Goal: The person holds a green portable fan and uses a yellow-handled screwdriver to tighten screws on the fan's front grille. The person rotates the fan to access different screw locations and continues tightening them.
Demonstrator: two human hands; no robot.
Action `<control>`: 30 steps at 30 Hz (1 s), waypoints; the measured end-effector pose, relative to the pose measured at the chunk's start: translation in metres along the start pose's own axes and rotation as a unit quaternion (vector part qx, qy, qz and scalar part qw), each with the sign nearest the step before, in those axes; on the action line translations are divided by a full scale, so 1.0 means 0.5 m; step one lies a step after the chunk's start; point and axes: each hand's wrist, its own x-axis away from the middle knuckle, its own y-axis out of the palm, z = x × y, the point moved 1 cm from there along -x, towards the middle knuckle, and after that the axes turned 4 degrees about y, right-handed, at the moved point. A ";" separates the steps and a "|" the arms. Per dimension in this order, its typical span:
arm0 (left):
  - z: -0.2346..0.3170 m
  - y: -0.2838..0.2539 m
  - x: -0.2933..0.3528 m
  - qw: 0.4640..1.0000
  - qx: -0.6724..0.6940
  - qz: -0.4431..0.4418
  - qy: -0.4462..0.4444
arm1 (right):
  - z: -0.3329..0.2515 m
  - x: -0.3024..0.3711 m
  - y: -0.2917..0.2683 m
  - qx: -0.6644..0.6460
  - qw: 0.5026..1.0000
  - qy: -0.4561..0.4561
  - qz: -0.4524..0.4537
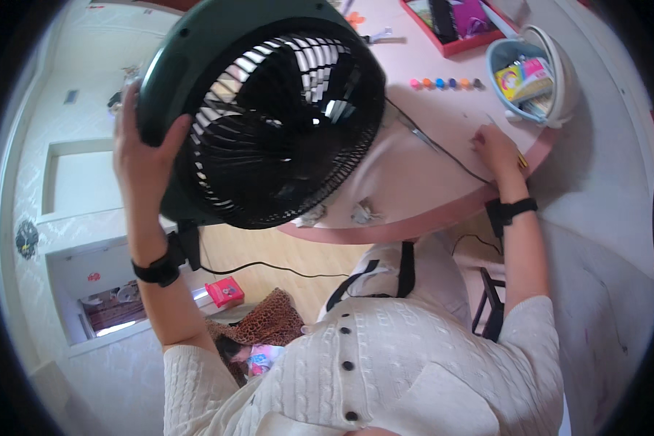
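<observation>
While the left hand (145, 145) steadies it: the dark green, rounded plastic fan with a black slatted grille (269, 131) sits tilted over the left part of the table, overlapping its edge from where I stand; whether it rests there or hangs from the hand, I cannot tell
Left grip: thumb spread on the fan's front, fingers wrapped over the outer rim of the housing
Right hand (495, 152): low over the pale pink tabletop (429, 185), well apart from the fan, fingers curled; I cannot tell whether they pinch anything
Step in hand: I judge it to be holding and angling the fan one-handed
Next move: it would seem to call for a firm left hold and, for any turn or lowering, the right hand's support at the free side
Thin black cord (461, 163): it crosses the tabletop between the fan and the right wrist, so it could snag
Curved, darker pink table rim (400, 234): close below the fan, with two crumpled whitish scraps (367, 211) just inside it
Open room: mostly bare tabletop between the fan and the right hand; tighter beyond, where the light blue plastic basket with a white handle (496, 65) stands near the grey wall (610, 196)
</observation>
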 end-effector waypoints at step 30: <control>0.017 0.000 -0.006 0.997 -0.048 0.043 0.034 | -0.630 -0.100 -0.344 -0.299 0.888 -0.340 0.075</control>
